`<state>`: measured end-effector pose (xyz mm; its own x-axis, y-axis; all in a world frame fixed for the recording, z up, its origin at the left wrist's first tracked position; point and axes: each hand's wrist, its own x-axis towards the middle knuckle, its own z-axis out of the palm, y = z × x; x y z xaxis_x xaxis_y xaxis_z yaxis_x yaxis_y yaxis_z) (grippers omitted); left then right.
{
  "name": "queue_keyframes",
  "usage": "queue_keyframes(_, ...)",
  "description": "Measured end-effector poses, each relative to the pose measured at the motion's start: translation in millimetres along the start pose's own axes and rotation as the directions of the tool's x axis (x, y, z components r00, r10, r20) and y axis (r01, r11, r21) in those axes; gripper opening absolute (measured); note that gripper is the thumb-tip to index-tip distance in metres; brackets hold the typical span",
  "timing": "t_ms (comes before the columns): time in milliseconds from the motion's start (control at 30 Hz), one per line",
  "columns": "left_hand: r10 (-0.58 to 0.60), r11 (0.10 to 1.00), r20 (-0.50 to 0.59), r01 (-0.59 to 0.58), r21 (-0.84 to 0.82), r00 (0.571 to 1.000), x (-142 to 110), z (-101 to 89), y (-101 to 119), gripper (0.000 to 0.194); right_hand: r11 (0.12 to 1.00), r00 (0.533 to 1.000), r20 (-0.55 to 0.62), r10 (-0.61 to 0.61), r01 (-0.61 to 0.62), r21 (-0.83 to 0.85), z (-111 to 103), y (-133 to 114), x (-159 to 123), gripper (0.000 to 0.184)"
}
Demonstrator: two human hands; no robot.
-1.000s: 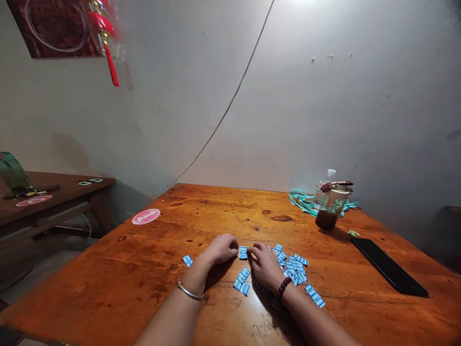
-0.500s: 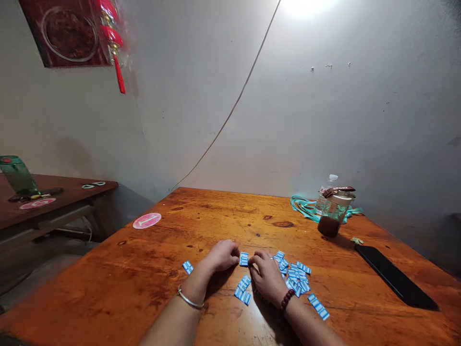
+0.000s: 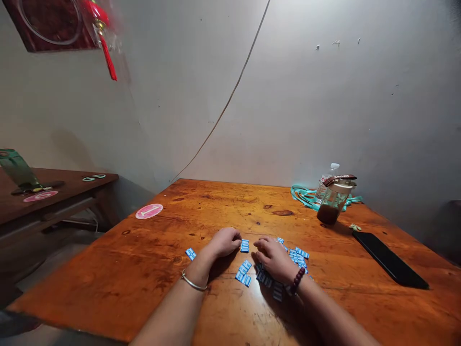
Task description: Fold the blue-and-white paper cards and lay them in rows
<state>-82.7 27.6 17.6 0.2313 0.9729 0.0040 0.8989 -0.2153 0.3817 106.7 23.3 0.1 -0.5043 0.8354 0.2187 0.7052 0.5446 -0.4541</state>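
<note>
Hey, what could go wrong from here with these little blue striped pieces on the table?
The right hand rests right against the loose blue-striped pieces, so sliding it might well push them out of place or mix them with the nearby cluster. The beaded bracelet sits low beside some pieces and could catch or drag them.

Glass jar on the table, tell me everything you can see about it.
The glass jar stands on the far right part of the wooden table. It is a clear, straight-sided jar, with a dark brown substance filling its lower part. The upper part looks empty. A metal-looking lid with a brown strap sits on top. A plastic bottle and a teal cord lie behind it; whether they touch it is unclear.
</note>
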Motion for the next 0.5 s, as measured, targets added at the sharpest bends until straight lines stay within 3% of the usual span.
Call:
queue_keyframes(133, 0.056, 0.998, 0.011, -0.055, -0.019, 0.998, -4, -3.9, 10, 0.025, 0.997, 0.973, 0.225, -0.060, 0.071, -0.042, -21, 6, -20, 0.023)
queue_keyframes(267, 0.124, 0.992, 0.100, -0.121, -0.030, 0.987, -13, -2.3, 23, 0.021, 0.994, 0.952, 0.292, -0.093, 0.104, -0.023, -35, 11, -38, 0.021)
queue_keyframes(367, 0.162, 0.987, 0.176, -0.162, -0.012, 0.971, -18, 4.8, 32, 0.018, 0.996, 0.970, 0.230, -0.072, 0.058, 0.064, -48, 29, -36, 0.020)
queue_keyframes(433, 0.192, 0.981, 0.225, -0.196, -0.005, 0.955, -19, 9.9, 38, 0.018, 0.997, 0.996, 0.079, 0.039, -0.044, 0.059, -53, 49, -30, 0.024)
queue_keyframes(500, 0.237, 0.970, 0.268, -0.241, -0.018, 0.934, -19, 14.2, 44, 0.020, 0.986, 0.984, -0.057, 0.168, -0.168, 0.001, -53, 70, -26, 0.029)
